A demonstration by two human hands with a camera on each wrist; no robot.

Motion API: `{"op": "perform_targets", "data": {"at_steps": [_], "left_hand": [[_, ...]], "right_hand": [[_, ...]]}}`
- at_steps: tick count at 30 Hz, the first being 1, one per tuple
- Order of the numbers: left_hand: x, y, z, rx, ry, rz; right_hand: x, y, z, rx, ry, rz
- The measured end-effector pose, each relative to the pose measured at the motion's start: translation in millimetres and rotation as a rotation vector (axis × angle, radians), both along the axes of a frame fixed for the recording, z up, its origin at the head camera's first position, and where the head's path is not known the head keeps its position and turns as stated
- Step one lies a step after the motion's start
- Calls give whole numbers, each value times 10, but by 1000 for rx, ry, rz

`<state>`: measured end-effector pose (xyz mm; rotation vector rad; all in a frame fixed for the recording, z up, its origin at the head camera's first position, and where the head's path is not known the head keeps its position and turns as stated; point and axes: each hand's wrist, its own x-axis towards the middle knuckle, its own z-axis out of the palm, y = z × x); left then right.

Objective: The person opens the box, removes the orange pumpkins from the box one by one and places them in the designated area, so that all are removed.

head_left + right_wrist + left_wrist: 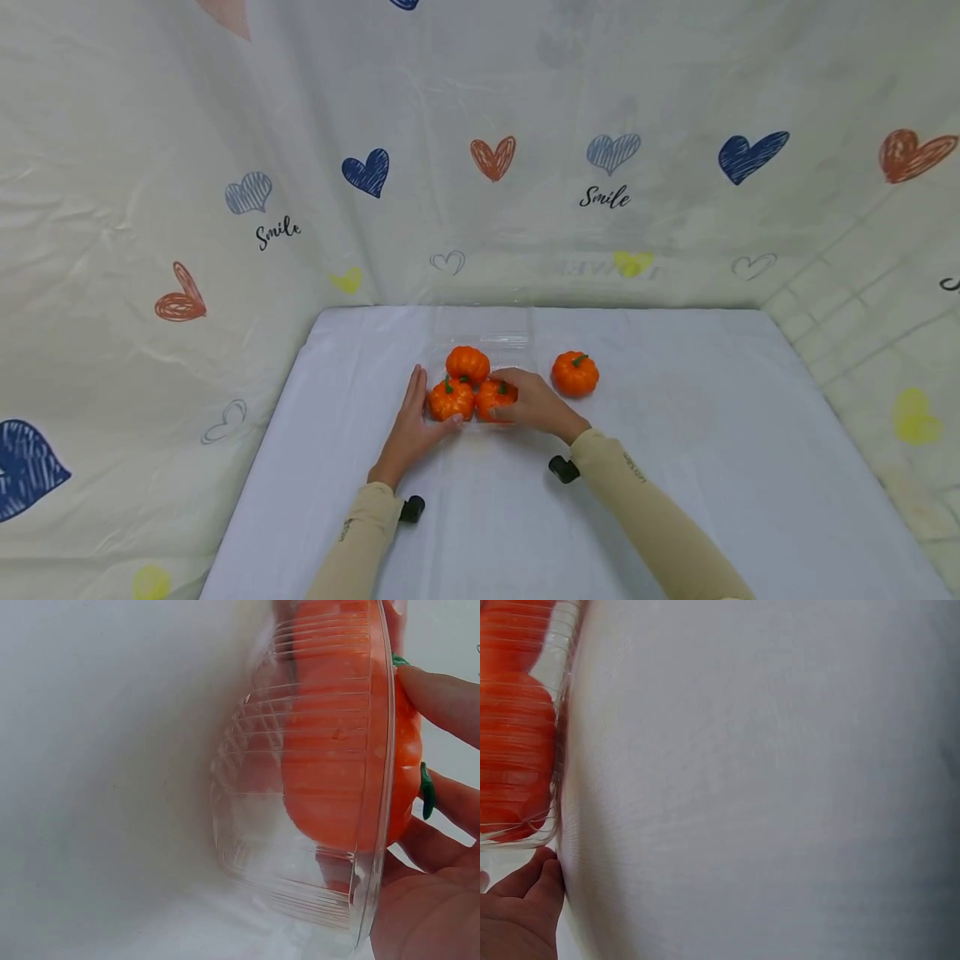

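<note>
Three small orange pumpkins with green stems sit in a clear ribbed plastic box (247,817): one at the back (467,364), a front-left pumpkin (452,402) and a front-right pumpkin (489,402). My right hand (536,404) holds the front-right pumpkin, thumb at the front and fingers over its far side. In the right wrist view this pumpkin (330,772) shows through the box wall. My left hand (411,433) lies along the box's left side with straight fingers, its thumb by the front edge. The left wrist view shows only part of that hand.
A fourth pumpkin (575,374) stands on the table just right of the box. The box's transparent lid (480,325) is raised at the back. A white cloth covers the table (675,467), and a heart-patterned curtain (540,233) hangs behind and at both sides.
</note>
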<state>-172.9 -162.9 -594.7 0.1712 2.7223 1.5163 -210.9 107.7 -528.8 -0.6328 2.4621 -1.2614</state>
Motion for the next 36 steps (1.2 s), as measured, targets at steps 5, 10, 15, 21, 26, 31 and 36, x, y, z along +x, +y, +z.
{"op": "perform_targets", "data": {"at_steps": [5,10,15,21,26,31,36], "left_hand": [[-3,3,11,-8,-8,0],[-26,-12,-8,-6,11,1],[-34,-6,-15,14,12,-2],[-17,1,-26,11,4,-3],[-10,4,-15,11,0,-5],[-4,17,14,17,3,-7],[7,15,13,7,-15,-1]], "right_hand": [[-3,20,6,9,42,-21],[7,59,20,3,102,-49],[16,121,19,-2,128,-77],[56,196,54,-28,121,-120],[91,255,101,-45,109,-148],[102,337,115,-60,121,-162],[132,429,117,-57,126,-179]]}}
